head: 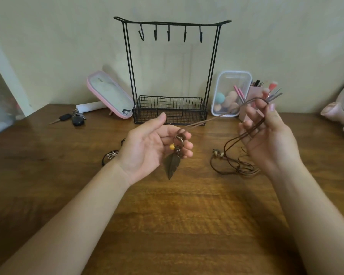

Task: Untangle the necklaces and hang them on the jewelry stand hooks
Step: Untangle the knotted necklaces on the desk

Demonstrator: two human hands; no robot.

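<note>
Cradling the leaf pendant, the left hand curls its fingers round the pendant's ring. The right hand pinches the taut brown cord above tangled necklaces on the wooden table. Beyond stands the jewelry stand. The pink mirror bears an unreadable mark.

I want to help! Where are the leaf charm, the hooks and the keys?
leaf charm [171, 164], head view, middle of the leaf.
hooks [168, 35], head view, the middle hook.
keys [77, 121], head view, black fob.

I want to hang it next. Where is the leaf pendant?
Head view, centre: the leaf pendant hangs from the left hand, in front of the jewelry stand; its cord runs to the right hand.
</note>
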